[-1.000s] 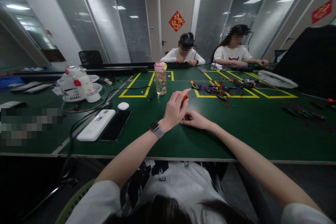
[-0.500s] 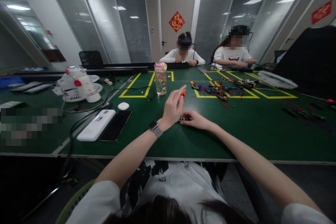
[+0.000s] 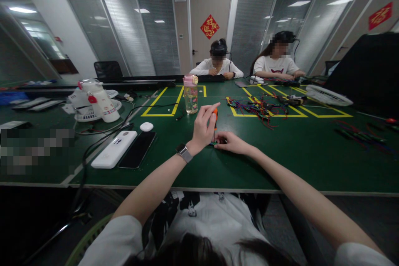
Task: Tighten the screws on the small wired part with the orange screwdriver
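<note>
My left hand (image 3: 204, 126), with a watch on its wrist, grips an orange-handled screwdriver (image 3: 215, 115) held upright, its tip pointing down at a small green part (image 3: 214, 143) on the green table (image 3: 280, 158). My right hand (image 3: 230, 141) lies on the table just right of that part, fingers pinched on it to hold it steady. The part is mostly hidden by both hands.
A white power bank (image 3: 114, 148), black phone (image 3: 137, 149) and small white case (image 3: 146, 126) lie to the left. A clear bottle (image 3: 190, 93) stands behind my hands. Coloured wires (image 3: 258, 108) lie at the back right. Two other people sit across the table.
My left hand has tilted the screwdriver from slanted to more upright and drawn slightly closer to the part. My right hand has stayed in place.
</note>
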`<state>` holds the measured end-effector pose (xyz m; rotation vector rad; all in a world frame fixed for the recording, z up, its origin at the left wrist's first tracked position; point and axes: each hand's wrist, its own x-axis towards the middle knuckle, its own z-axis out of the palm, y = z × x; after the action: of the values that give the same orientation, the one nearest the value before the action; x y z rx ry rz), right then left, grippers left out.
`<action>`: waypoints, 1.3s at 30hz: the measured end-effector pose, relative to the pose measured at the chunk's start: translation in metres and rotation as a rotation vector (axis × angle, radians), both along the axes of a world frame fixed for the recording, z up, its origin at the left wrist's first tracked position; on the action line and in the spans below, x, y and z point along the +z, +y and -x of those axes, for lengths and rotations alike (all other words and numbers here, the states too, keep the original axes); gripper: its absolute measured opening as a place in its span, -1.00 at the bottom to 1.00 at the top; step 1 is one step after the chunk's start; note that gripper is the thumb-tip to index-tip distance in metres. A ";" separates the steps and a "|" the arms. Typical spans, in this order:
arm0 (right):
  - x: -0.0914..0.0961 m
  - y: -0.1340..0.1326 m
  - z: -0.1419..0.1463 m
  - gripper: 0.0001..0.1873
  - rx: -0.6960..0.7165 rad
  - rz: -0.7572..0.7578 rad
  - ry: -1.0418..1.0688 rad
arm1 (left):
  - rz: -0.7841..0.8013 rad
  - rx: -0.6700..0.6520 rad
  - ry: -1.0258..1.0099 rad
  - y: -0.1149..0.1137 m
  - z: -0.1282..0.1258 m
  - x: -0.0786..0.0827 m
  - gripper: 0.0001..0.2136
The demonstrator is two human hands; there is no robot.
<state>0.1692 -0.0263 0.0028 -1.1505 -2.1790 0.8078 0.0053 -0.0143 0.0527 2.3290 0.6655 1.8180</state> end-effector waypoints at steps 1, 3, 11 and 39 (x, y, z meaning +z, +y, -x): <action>0.000 0.000 0.000 -0.82 0.000 0.000 0.001 | 0.009 -0.016 0.000 0.000 0.000 0.000 -0.68; -0.001 0.001 -0.001 -0.80 -0.003 0.002 0.008 | 0.013 -0.024 -0.009 0.001 0.000 0.000 -0.68; -0.003 0.001 -0.001 -0.82 -0.005 0.000 0.015 | -0.064 0.091 -0.063 0.003 -0.001 -0.001 -0.80; -0.002 0.001 0.000 -0.84 0.004 -0.009 0.042 | -0.037 0.025 -0.051 0.003 -0.001 -0.001 -0.77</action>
<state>0.1688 -0.0255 0.0004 -1.1149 -2.1491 0.8158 0.0061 -0.0110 0.0516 2.2988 0.6632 1.9097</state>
